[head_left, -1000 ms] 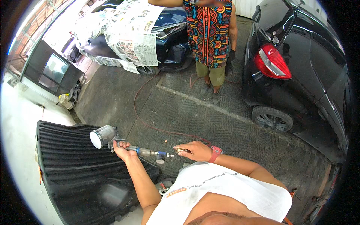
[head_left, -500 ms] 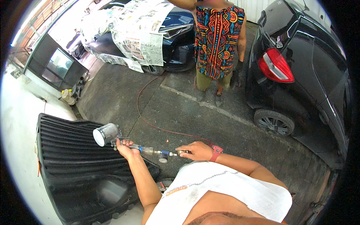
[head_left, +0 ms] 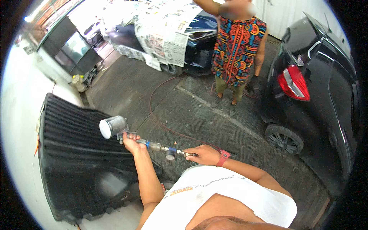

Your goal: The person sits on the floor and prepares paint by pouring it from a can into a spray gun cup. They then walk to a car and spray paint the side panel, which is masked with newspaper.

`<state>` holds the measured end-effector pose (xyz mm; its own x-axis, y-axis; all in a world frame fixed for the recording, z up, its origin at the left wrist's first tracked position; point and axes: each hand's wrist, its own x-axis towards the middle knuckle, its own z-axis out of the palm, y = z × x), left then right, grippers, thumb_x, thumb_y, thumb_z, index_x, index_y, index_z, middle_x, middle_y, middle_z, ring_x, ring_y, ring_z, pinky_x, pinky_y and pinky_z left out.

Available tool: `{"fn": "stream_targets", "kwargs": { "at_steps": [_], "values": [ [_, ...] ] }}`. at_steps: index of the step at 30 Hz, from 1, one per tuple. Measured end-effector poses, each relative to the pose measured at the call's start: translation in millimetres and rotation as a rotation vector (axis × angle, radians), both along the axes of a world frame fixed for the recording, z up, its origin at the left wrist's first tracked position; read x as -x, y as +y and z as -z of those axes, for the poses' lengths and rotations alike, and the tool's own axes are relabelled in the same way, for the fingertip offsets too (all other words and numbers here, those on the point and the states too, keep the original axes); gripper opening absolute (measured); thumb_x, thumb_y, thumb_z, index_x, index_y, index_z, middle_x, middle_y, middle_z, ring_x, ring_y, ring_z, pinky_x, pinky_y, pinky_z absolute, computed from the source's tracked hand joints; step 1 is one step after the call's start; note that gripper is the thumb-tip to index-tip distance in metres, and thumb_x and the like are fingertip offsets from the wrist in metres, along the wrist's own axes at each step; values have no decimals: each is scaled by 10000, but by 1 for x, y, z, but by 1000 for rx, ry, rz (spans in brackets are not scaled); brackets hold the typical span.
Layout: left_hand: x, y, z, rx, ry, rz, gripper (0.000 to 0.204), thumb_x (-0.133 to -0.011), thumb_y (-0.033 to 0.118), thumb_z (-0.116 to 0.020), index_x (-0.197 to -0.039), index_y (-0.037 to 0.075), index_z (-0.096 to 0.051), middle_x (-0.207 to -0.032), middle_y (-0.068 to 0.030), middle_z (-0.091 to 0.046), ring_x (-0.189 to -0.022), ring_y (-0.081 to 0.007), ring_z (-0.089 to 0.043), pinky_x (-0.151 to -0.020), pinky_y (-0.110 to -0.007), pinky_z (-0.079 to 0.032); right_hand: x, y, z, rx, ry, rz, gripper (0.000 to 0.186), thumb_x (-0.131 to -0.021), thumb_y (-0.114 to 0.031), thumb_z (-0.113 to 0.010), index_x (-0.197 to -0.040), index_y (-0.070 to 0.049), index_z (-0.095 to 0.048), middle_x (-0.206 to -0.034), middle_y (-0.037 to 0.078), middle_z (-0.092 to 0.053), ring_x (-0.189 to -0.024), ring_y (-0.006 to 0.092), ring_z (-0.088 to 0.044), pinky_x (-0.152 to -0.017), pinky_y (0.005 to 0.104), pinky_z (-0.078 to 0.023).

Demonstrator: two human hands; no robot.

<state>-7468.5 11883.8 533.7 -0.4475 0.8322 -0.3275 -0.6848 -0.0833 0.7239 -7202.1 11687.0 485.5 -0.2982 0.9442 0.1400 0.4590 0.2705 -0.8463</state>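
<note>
My left hand (head_left: 132,143) is wrapped round the handle of a spray gun (head_left: 122,129) with a white-ended metal cup. A filter and a small round pressure gauge (head_left: 170,155) extend from the bottom of its handle. At the far end of these fittings, my right hand (head_left: 206,155) grips the metal air-hose coupling (head_left: 188,154), which its fingers partly cover. The coupling and fittings meet or nearly meet; the exact joint is too small to tell. A red hose (head_left: 165,128) curves across the floor behind my right hand. A red watch (head_left: 223,156) is on my right wrist.
A ribbed black liner panel (head_left: 82,153) leans at my left by the white wall (head_left: 23,134). Ahead stands a person in a patterned top (head_left: 237,53), one arm raised. Behind is a dark car (head_left: 201,46) covered with newspaper (head_left: 165,42); a black car (head_left: 326,92) stands at right.
The whole view has swung, so the cars, person and floor sit farther right and lower. Both hands keep their hold on the spray gun and coupling, with little movement between them.
</note>
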Motion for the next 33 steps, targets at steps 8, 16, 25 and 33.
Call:
{"fn": "stream_targets", "kwargs": {
  "at_steps": [8, 16, 25, 33],
  "values": [
    [13, -4, 8, 24, 22, -41, 199, -1024, 276, -527, -894, 136, -468, -687, 61, -357, -548, -75, -343, -497, -262, -306, 11, -1, -20, 120, -2, -3, 400, -972, -374, -641, -1319, -176, -661, -855, 160, -727, -734, 359, -699, -679, 432, -535],
    [12, -8, 6, 44, 33, -93, 240, -1028, 271, -529, -839, 146, -450, -669, 53, -377, -538, -74, -350, -484, -265, -308, 16, 10, -10, 45, 28, 37, 370, -961, -352, -652, -1261, -138, -685, -833, 172, -717, -718, 354, -700, -673, 433, -529],
    [-4, -15, -4, -35, 52, -84, 243, -1038, 234, -533, -827, 143, -453, -652, 58, -363, -525, -65, -327, -488, -257, -306, 20, 8, -20, 47, -21, 77, 411, -961, -402, -637, -1283, -149, -667, -897, 150, -739, -767, 352, -711, -702, 438, -543],
    [-12, -18, -19, -77, 120, -75, 269, -1053, 252, -515, -824, 150, -417, -682, 59, -338, -571, -63, -307, -541, -261, -306, 25, 8, -18, -70, -139, 205, 399, -964, -433, -628, -1256, -162, -651, -862, 111, -734, -746, 309, -711, -662, 434, -536]
  ]
}}
